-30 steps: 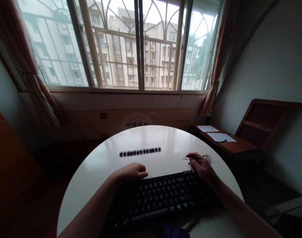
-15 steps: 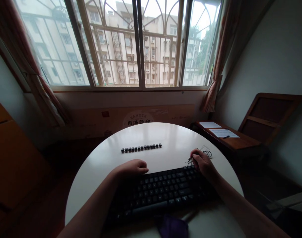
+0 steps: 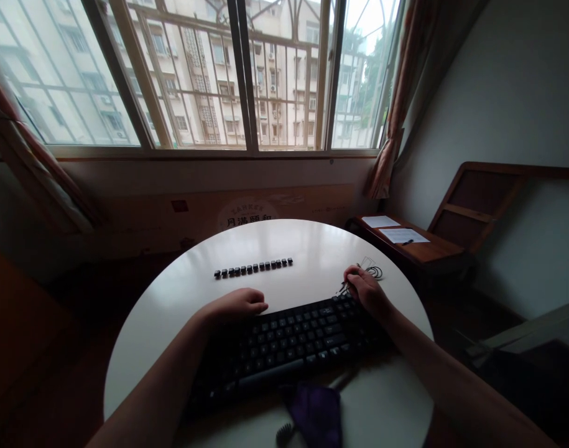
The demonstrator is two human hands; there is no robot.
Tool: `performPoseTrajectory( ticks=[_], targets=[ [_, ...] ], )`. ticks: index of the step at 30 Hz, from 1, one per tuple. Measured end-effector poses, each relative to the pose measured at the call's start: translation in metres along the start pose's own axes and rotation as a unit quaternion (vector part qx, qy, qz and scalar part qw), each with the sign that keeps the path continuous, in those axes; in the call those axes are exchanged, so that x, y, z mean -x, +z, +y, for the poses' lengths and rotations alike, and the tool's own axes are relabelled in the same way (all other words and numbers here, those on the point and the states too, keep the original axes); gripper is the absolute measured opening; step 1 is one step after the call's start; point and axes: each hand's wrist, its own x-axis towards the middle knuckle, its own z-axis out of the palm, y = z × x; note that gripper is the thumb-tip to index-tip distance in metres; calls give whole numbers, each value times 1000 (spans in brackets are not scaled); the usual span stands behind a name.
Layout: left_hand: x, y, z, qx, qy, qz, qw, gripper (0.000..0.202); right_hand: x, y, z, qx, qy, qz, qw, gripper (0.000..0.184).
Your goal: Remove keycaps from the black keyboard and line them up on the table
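Head view: small black plastic keycaps [image 3: 249, 269] stand lined up beyond the black rectangular keyboard [image 3: 288, 342]; many keys [image 3: 329, 330] remain seated. Left hand [image 3: 237, 303] and right hand [image 3: 369, 291] curl, apart, grips unclear.

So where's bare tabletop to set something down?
Bare: between keycap row and keyboard, from left hand to right hand; also between left forearm and left table rim. Crowded: keyboard's far right corner, with right hand and wire loops.
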Motion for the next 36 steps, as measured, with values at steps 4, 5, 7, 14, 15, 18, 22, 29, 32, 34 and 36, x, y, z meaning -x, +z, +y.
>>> performPoseTrajectory(
  ticks=[4, 5, 7, 14, 15, 18, 22, 29, 32, 34, 36],
  targets=[
    [-1, 1, -1, 2, -5, 2, 1000, 44, 4, 0, 3, 48, -39, -21, 998, 16],
    [-2, 1, -1, 2, -4, 2, 1000, 44, 5, 0, 4, 76, -54, -26, 995, 15],
    [-2, 2, -1, 0, -2, 5, 1000, 43, 6, 1, 3, 138, -83, -23, 987, 15],
    [-2, 2, 1, 7, -7, 11, 1000, 44, 7, 5, -4, 250, -115, 2, 961, 19],
    [-2, 2, 1, 6, -8, 12, 1000, 44, 8, 5, -6, 257, -118, 6, 959, 20],
    [-2, 2, 2, -4, -4, 19, 1000, 43, 11, 8, -8, 277, -132, 12, 952, 20],
    [-5, 3, -1, -9, -3, 22, 1000, 43, 14, 11, -11, 296, -150, -9, 943, 18],
    [-6, 3, -2, -11, -4, 24, 1000, 45, 10, 12, -8, 310, -144, 2, 940, 19],
    [-5, 3, 0, -13, -2, 26, 1000, 45, 10, 12, -9, 322, -138, -9, 936, 19],
    [-4, 3, 0, -15, 0, 31, 999, 44, 11, 13, -10, 335, -141, -19, 931, 20],
    [-4, 3, -1, -12, 2, 31, 999, 44, 14, 14, -12, 359, -144, -35, 922, 20]
  ],
)
